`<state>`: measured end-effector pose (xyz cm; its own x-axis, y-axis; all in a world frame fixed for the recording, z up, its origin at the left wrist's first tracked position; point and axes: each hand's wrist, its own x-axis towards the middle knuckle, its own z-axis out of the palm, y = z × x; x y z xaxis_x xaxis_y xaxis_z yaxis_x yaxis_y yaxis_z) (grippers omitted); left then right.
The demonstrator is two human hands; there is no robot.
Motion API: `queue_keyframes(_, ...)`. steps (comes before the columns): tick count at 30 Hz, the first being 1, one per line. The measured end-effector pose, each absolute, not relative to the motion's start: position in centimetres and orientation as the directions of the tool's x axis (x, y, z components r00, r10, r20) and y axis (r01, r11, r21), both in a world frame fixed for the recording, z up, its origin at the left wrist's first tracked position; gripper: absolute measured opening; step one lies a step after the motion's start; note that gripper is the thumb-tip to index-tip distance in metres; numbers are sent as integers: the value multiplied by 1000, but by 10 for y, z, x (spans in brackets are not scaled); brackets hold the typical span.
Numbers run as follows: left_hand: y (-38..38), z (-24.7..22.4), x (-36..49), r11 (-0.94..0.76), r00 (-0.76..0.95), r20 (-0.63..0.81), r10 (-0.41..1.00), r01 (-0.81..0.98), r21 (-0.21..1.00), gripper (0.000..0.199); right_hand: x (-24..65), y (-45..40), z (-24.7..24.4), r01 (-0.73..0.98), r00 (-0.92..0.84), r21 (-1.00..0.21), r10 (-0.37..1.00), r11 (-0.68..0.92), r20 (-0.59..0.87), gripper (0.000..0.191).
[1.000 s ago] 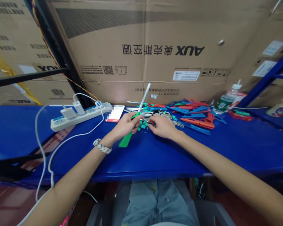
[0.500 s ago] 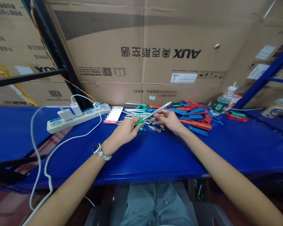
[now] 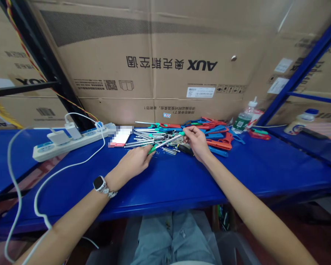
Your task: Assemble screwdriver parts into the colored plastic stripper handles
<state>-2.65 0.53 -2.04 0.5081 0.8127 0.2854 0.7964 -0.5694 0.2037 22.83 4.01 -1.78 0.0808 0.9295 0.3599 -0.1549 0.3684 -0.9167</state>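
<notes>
The left hand is closed around the bottom of a long thin tool with a green handle and a shiny silver metal tube. The hand hides most of the green handle. The right hand has its thumb and fingers pinched on the other end of the tool, where a bit of green shows. The tool is held up on a slant over the blue tabletop, nearer its back edge than its front edge, with the right end higher in the view. A white square watch is on the left wrist.

Just behind the tool, near the middle of the back edge, is a messy pile of silver metal tubes with green plastic bits. A black and yellow handle lies close to the right hand. To the right, along the back edge, is a heap of flat red and blue plastic handles. A clear bottle with a green label stands near the back right corner. To the left of the tubes is a white and red card, and a long white power strip lies near the back left corner. A big brown cardboard sheet stands behind the back edge
</notes>
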Motion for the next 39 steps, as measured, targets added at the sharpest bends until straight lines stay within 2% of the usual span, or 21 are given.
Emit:
queue_keyframes(3,5,-20,-29,-580,517,296,803,792,190,24,229,40,-20,-120,64,-911,919,394,389,47)
queue_keyframes(7,4,-16,-31,-567,518,259,815,804,177,24,232,39,-19,-164,10,-911,924,378,382,47)
queue_keyframes(12,-2,-11,-16,-578,526,261,810,793,194,26,213,32,-25,-208,-186,-934,926,289,328,42)
queue_keyframes(15,-3,-11,-4,-574,507,288,812,783,240,22,192,26,-29,-213,-250,-945,921,250,300,41)
queue_keyframes(19,-2,-13,-2,-520,450,271,851,796,309,14,180,23,-35,-129,-272,-956,917,265,291,42)
queue_keyframes(23,-3,-14,-6,-536,443,305,843,746,396,41,180,23,-38,-73,-303,-954,905,291,299,38)
queue_keyframes(32,-1,-15,-5,-612,499,357,789,597,518,36,184,21,-33,-42,-421,-936,844,349,334,35)
queue_keyframes(39,-3,-16,0,-603,483,375,791,517,607,40,185,14,-29,-49,-422,-916,823,399,381,32)
